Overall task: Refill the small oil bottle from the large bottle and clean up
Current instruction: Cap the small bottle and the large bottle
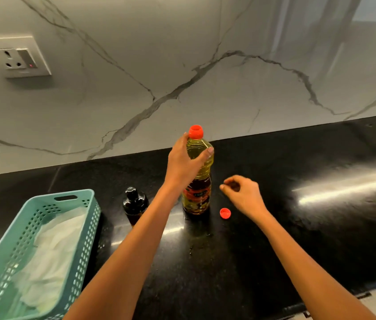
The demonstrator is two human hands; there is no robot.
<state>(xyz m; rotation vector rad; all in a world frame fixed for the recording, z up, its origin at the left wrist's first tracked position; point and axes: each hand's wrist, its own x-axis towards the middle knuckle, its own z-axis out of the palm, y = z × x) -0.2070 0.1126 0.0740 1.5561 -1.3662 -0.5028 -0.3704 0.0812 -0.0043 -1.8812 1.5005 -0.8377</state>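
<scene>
The large bottle [199,181] of yellow oil stands upright on the black counter [275,227], with a red ring at its open neck [195,131]. My left hand [186,161] grips its shoulder, thumb on the right side. Its red cap [225,213] lies loose on the counter to the right of the bottle's base. My right hand [243,195] hovers just above and behind the cap, fingers loosely curled, holding nothing that I can see. The small dark bottle [134,204] with a black cap stands to the left, partly hidden by my left forearm.
A teal perforated basket [66,199] with a white cloth [53,252] in it sits at the front left. A few oil drops [191,249] glisten on the counter in front of the large bottle. A marble wall with a power socket [17,57] rises behind.
</scene>
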